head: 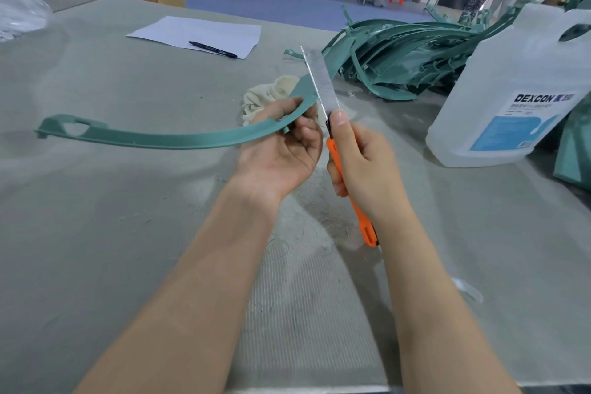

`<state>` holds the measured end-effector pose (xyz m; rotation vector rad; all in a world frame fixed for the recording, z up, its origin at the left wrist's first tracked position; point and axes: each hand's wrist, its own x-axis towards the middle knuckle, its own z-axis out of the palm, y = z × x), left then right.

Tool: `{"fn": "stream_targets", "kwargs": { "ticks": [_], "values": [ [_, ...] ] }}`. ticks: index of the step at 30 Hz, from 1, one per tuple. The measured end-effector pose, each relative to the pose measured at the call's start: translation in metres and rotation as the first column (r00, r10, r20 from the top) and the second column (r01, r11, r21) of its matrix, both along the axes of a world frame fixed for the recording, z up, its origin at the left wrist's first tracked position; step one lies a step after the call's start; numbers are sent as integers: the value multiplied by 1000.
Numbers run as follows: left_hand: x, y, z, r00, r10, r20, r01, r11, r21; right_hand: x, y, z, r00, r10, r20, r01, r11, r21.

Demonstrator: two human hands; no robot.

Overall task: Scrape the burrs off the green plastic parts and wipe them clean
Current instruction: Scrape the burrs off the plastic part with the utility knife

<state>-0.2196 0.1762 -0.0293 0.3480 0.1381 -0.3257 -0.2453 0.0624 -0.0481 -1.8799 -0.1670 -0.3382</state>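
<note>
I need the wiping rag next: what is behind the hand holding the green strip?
A crumpled cream cloth lies on the table behind the left hand. The hand and the green strip cover its near part.

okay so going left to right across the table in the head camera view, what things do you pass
Clear plastic bag → sheet of paper with a black pen on it → cloth rag → pile of green plastic parts → white jug.
</note>
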Motion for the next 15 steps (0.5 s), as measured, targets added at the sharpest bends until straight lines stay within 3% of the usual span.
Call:
{"fn": "stream_targets", "kwargs": {
  "ticks": [7,11,15],
  "values": [
    [-1,-3,1,999,35,-21,-36,999,-28,-1,1,-1,999,46,-7,-46,999,-6],
    [0,-2,-1,993,85,-77,-88,995,-43,-1,10,-5,994,109,-4,-109,984,-138],
    [2,0,-1,995,88,-54,-89,996,-9,-1,8,-5,996,88,1,-88,992,-86]
  ]
}}
